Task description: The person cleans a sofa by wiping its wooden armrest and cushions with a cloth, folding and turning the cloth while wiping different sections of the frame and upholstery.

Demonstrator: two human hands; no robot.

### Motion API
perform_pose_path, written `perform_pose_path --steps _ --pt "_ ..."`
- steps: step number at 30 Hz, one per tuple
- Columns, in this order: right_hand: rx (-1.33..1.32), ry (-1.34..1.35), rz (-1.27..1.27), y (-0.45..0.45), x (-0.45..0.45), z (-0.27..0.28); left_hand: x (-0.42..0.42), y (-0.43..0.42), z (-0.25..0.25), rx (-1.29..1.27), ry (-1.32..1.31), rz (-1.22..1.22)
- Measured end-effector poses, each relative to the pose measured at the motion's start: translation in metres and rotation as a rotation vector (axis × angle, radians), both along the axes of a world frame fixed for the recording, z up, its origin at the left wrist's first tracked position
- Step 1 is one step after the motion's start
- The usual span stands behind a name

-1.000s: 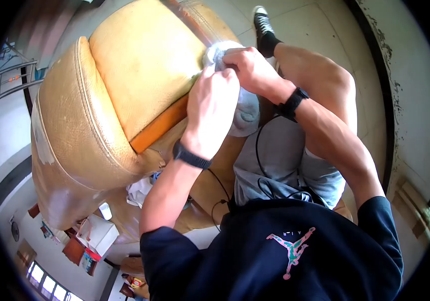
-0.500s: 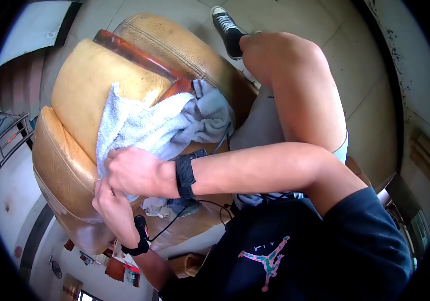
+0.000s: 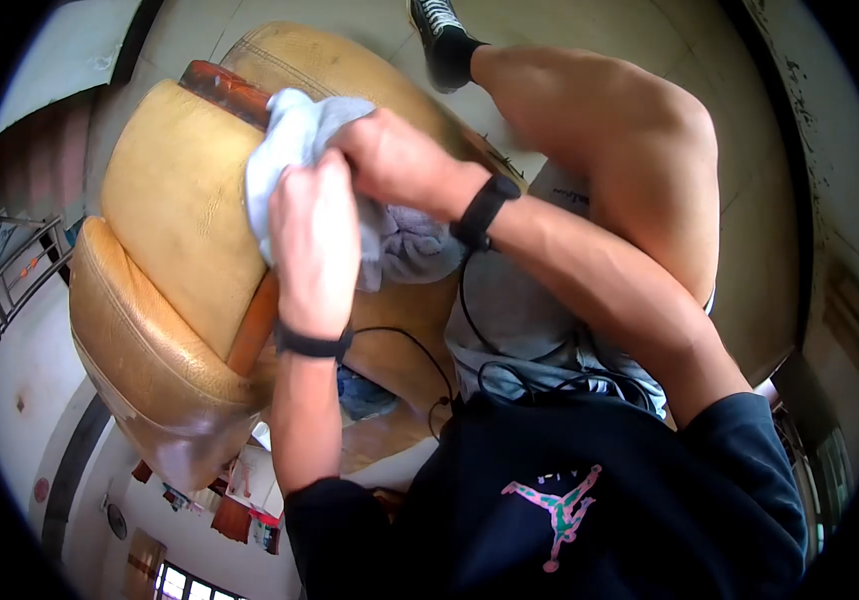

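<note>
A pale blue-grey towel (image 3: 292,130) is bunched up over the tan leather chair, partly covering its reddish-brown wooden strip (image 3: 224,90). My left hand (image 3: 314,225) is closed on the towel from the near side. Just beside it, toward the upper right, my right hand (image 3: 389,155) also grips the cloth, its fingers curled and slightly blurred. Looser folds of the towel hang below my right wrist. The hands hide the middle of the towel and part of the wood under it.
The padded leather chair (image 3: 174,180) fills the left side. A black cable (image 3: 464,305) runs from my right wrist across my lap. A blue cloth (image 3: 364,393) lies on the seat near me. A metal rack (image 3: 24,265) stands at the far left.
Both hands have moved up and to the right, away from the chair's lower left. The towel, spread out before, is now gathered in them over the wooden strip.
</note>
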State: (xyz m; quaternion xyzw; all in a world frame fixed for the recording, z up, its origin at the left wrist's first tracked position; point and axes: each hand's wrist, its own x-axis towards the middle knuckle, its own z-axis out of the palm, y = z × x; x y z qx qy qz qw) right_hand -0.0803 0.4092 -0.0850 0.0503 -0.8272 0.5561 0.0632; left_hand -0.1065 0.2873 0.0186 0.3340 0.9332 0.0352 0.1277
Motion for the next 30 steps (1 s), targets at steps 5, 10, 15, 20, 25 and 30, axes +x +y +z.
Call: perform_pose_path --steps 5,10,15,20,25,30 --pt "-0.058 -0.104 -0.036 0.001 0.004 -0.004 0.000 -0.008 -0.008 0.030 0.091 -0.047" --pt "-0.054 0.080 0.159 -0.038 0.000 0.023 0.016 -0.041 0.043 0.000 -0.061 0.101" --pt "-0.103 0.109 0.142 -0.074 0.009 0.059 0.026 -0.074 0.066 -0.016 -0.015 0.250" --pt "-0.129 0.035 0.039 -0.054 0.011 0.044 0.019 -0.039 0.049 -0.058 -0.026 0.285" --pt "-0.151 -0.007 -0.030 -0.024 0.002 0.006 0.003 -0.010 0.019 -0.057 -0.015 0.088" --pt "-0.068 0.024 -0.056 -0.003 -0.008 -0.023 0.000 0.008 -0.005 -0.005 0.007 -0.039"
